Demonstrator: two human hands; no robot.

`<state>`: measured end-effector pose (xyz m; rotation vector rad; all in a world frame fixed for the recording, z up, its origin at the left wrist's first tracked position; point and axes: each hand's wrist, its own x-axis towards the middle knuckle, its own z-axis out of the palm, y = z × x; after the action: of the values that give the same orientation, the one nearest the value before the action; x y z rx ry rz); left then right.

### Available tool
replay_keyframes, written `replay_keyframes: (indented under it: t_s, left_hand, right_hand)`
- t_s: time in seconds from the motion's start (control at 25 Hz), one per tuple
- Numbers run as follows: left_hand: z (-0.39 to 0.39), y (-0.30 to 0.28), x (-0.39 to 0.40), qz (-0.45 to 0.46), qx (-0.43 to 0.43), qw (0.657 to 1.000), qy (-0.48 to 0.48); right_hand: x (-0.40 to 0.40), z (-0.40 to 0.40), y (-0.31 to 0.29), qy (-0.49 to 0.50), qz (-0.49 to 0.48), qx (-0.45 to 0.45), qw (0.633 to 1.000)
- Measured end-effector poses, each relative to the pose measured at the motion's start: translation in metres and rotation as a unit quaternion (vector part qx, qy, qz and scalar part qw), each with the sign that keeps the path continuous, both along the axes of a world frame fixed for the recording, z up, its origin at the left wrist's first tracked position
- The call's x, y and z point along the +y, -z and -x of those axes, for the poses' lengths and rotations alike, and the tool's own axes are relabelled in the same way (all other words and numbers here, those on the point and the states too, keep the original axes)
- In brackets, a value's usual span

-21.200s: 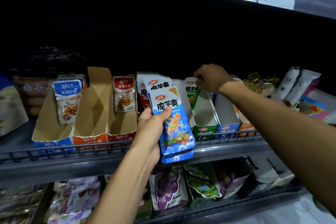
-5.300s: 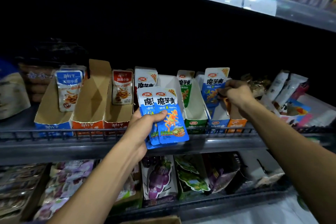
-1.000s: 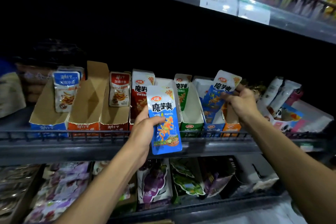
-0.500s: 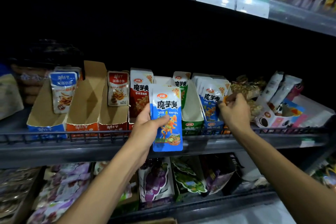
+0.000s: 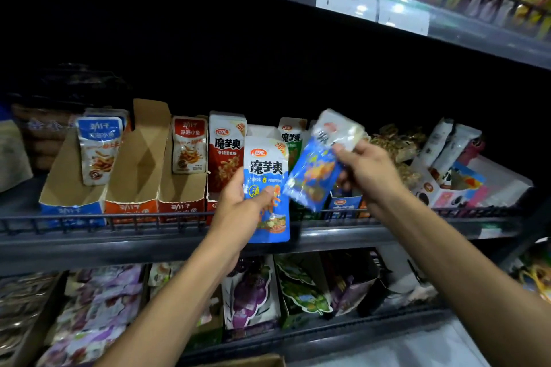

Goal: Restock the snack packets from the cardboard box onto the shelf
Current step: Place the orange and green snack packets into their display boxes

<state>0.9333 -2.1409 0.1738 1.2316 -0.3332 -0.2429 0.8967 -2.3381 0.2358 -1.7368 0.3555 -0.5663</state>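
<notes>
- Left hand [image 5: 238,211] grips an upright blue snack packet [image 5: 267,188] just in front of the shelf rail [image 5: 119,217].
- Right hand [image 5: 366,170] pinches a second blue packet [image 5: 316,170] — tilted, blurred — above the blue display box [image 5: 343,204].
- I see both packets held near the rail, side by side.

left grip [image 5: 238,211] curled, right grip [image 5: 365,171] seemingly pinching, both forearms raised

Open display cartons [image 5: 135,179] stand in a row on the shelf [image 5: 89,243] behind its rail – two packets [image 5: 267,188] are held before them, side by side.
</notes>
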Motion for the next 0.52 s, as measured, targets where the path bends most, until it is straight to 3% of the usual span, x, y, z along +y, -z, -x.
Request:
replay_keyframes:
  t_s: [0.12,0.24,0.36,0.52]
  left_hand:
    - [-0.004,-0.003,0.008,0.009,0.022,1.000,-0.021]
    - [-0.004,-0.004,0.011,0.015,0.036,0.999,-0.024]
    - [-0.002,-0.004,0.010,0.010,0.045,0.999,-0.019]
    - [-0.002,-0.003,0.010,0.003,0.044,0.999,-0.012]
  right_hand:
    - [-0.046,-0.005,-0.014,0.126,0.024,-0.080,0.989]
    - [-0.072,-0.015,-0.003,0.128,0.169,-0.006,0.977]
    - [-0.070,-0.027,0.014,0.091,0.232,0.074,0.966]
    - [-0.060,-0.029,0.031,0.172,0.296,0.060,0.938]
